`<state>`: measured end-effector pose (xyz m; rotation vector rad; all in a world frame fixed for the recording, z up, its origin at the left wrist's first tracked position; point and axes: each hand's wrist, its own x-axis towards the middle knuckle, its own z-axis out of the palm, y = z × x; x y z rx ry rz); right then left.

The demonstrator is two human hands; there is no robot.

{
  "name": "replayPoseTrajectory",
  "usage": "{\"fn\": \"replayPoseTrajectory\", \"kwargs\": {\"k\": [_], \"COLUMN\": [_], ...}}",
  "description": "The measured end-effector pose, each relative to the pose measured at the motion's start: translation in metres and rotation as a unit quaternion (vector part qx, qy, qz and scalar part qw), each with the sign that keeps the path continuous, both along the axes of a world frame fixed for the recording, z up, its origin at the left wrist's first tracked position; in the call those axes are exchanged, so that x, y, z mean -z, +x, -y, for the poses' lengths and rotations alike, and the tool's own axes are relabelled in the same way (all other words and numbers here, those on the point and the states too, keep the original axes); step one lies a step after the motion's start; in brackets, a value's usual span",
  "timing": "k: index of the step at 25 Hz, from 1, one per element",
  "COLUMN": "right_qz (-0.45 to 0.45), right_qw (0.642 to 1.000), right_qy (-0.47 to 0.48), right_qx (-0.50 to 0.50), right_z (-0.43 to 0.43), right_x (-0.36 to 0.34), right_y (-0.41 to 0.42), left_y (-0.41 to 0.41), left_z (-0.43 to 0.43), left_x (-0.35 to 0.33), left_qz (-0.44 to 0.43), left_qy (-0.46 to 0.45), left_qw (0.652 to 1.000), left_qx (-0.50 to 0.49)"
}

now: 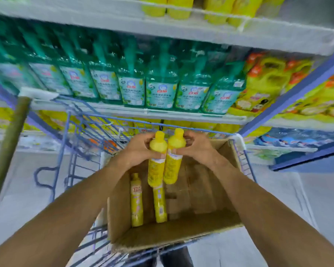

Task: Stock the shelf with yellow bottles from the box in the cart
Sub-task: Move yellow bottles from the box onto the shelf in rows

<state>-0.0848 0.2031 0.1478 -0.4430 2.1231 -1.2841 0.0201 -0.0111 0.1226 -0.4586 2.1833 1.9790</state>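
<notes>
My left hand grips the neck of one yellow bottle, and my right hand grips a second yellow bottle beside it. Both bottles hang upright, touching side by side, above the open cardboard box that sits in the blue wire cart. Two more yellow bottles lie on the box's floor at its left side. Behind the cart, a low shelf row of yellow bottles shows under the white shelf edge.
Green pump bottles fill the shelf above. Yellow jugs with orange caps stand to their right. More yellow bottles sit on the top shelf. A blue shelf post stands at right. An olive pole leans at left.
</notes>
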Motion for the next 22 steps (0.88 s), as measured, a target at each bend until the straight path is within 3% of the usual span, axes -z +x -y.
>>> {"fn": "replayPoseTrajectory", "kwargs": {"k": [10, 22], "right_qz": [-0.149, -0.266], "right_qw": [0.982, 0.944], "right_qy": [-0.111, -0.196], "right_qx": [-0.024, -0.019], "right_z": [-0.014, -0.088], "right_x": [-0.267, -0.411], "right_y": [-0.045, -0.147], "left_y": [-0.063, -0.166], "left_z": [-0.002, -0.077], "left_x": [-0.270, -0.441], "left_qz": [-0.201, -0.313], "left_qy": [-0.099, -0.216], "left_qw": [0.974, 0.925], "left_qx": [0.010, -0.001]}}
